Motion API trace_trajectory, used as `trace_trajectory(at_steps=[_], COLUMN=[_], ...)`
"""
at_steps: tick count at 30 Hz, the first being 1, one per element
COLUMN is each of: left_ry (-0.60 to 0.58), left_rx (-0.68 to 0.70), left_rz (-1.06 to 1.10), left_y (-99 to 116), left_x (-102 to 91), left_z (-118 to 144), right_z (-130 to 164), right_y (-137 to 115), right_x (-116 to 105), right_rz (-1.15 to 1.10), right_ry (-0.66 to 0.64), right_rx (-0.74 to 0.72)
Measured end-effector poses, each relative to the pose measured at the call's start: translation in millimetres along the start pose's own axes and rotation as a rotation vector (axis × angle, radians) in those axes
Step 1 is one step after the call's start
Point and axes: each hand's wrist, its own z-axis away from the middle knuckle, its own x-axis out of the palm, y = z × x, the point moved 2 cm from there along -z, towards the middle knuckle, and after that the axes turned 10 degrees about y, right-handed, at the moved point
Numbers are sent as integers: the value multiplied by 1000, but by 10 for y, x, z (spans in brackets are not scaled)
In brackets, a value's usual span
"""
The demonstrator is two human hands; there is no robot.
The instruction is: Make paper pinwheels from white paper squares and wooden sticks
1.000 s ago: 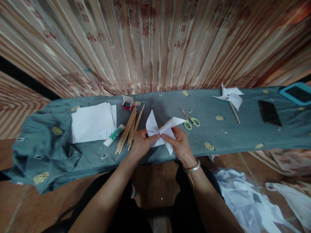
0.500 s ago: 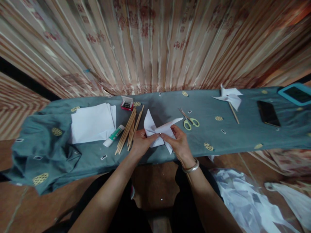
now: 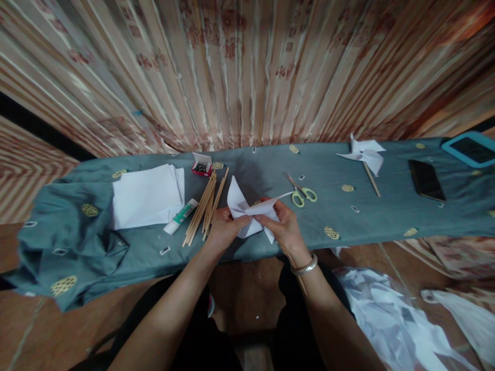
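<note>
Both hands hold a white paper pinwheel head (image 3: 236,198) over the near edge of a table draped in grey-green cloth (image 3: 77,237). My left hand (image 3: 223,229) pinches its centre from the left, and my right hand (image 3: 284,229), with a bangle on the wrist, pinches from the right. Its blades stick up and to the right. A bundle of wooden sticks (image 3: 204,206) lies just left of my left hand. Yellow-handled scissors (image 3: 301,191) lie just beyond my right hand.
A stack of white paper (image 3: 147,196), a glue tube (image 3: 181,216) and a small red box (image 3: 202,165) lie at left. At right are a finished pinwheel on a stick (image 3: 365,154), a black phone (image 3: 426,179) and a blue-framed tablet (image 3: 472,148). Paper scraps (image 3: 386,314) cover the floor.
The pinwheel's blades have folded lower and closer together between my fingers. My hands have stayed in nearly the same place.
</note>
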Motion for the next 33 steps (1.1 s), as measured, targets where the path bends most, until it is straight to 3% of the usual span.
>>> trace_trajectory(at_steps=[12,20,33], left_ry=[1,-17,-27], left_rx=[-60,26,67], left_rz=[60,85,93], left_y=[-37,-58,-145], left_x=[-13,-30,-93], left_z=[7,-26,74], right_z=[17,8,75], right_y=[36,27,73], right_x=[2,18,35], right_rz=[58,72,63], right_ry=[-50,-30,-132], right_rx=[-37,-60,-92])
